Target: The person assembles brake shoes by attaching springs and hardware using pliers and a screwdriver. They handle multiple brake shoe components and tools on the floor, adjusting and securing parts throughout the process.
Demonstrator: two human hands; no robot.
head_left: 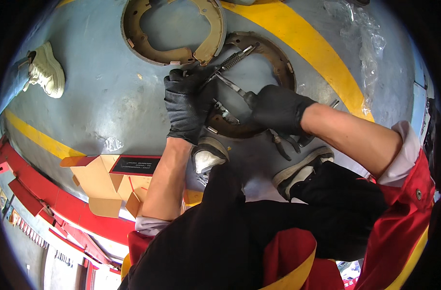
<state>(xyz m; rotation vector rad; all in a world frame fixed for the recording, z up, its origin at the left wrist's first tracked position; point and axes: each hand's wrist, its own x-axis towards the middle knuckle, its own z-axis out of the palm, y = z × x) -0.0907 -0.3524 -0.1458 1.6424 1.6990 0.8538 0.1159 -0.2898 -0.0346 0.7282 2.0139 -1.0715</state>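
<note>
My left hand (184,101), in a black glove, is closed around a metal brake adjuster with a coil spring (231,61) that points up and to the right. My right hand (280,108), also gloved in black, grips a dark-handled tool with a metal shaft (231,85). That shaft reaches to the adjuster beside my left fingers; whether it is a screwdriver cannot be made out. Under both hands lies a brown, curved brake shoe (282,65) on the floor. Another pair of brake shoes (133,29) forms a ring farther off.
Dark-handled pliers (281,146) lie below my right hand, near my shoe (302,171). An opened cardboard box (102,176) stands left of my left forearm. Another person's shoe (47,70) is at far left. Clear plastic film (370,53) lies at right across the yellow floor stripe (322,53).
</note>
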